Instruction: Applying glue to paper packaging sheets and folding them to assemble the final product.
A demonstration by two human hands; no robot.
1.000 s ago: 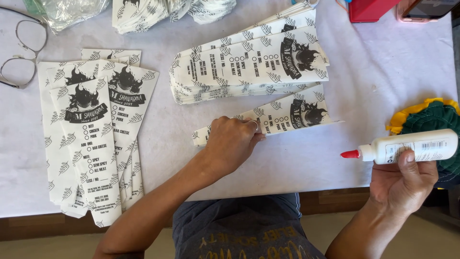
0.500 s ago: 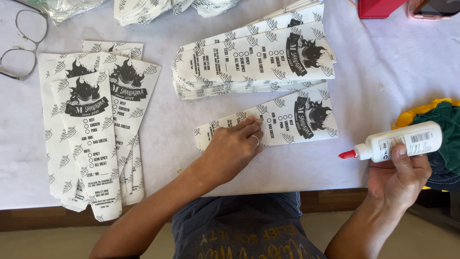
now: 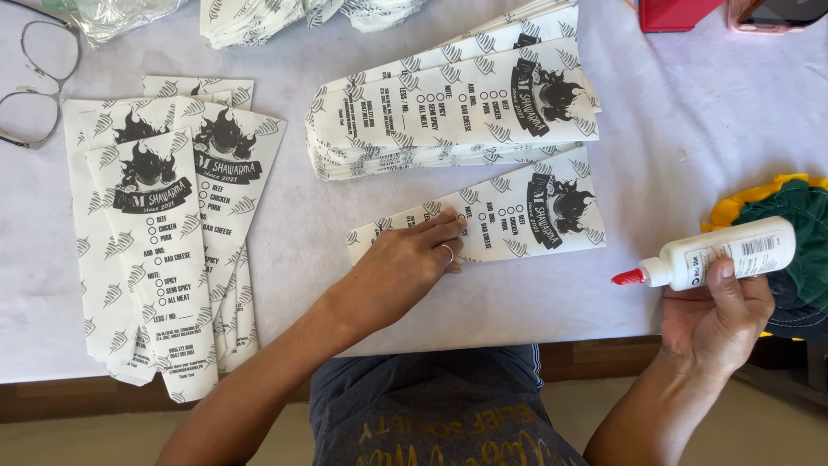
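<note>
- Head view: left hand [image 3: 412,263] flat, pressing single printed paper sleeve [image 3: 517,216] on bench [image 3: 673,129], just below finished stack [image 3: 448,121].
- Right hand [image 3: 716,315] clenched around glue bottle [image 3: 716,255], right of sleeve.
- Flat sheets [image 3: 164,242] left of sleeve apparently still unglued.

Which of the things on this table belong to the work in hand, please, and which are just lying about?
In use:
- printed paper sleeve, pressed flat by the left hand
- white glue bottle with red tip, held in the right hand
- stack of flat sleeves
- pile of sleeves at left

Lying about:
- eyeglasses
- red box
- green and yellow cloth
</note>
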